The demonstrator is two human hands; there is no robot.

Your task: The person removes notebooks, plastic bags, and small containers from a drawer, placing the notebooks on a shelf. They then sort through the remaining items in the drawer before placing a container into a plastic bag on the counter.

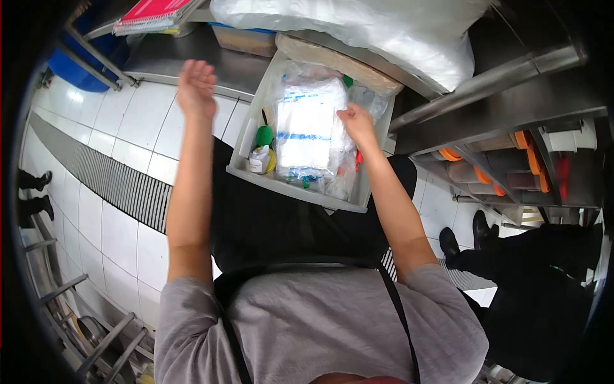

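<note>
A white plastic bin (pixel 240 163) rests at the edge of a metal shelf, above my lap. Inside lies a clear-wrapped stack of white packets (pixel 306 121) with blue bands. My right hand (pixel 357 123) is at the right edge of this stack, its fingers closed at the wrapping; what they hold is too small to tell. My left hand (pixel 197 83) is raised to the left of the bin, holding nothing, fingers extended. A green scoop (pixel 264 136), a small white container (pixel 259 160) and a yellow ring (pixel 272 161) sit in the bin's left side.
A large plastic bag (pixel 358 32) and a blue-lidded box (pixel 243 40) stand on the shelf. Pink notebooks (pixel 153 14) lie at upper left. A rack with orange-edged containers (pixel 492 169) is at right. A person in black (pixel 524 275) is close on the right; other feet show at far left.
</note>
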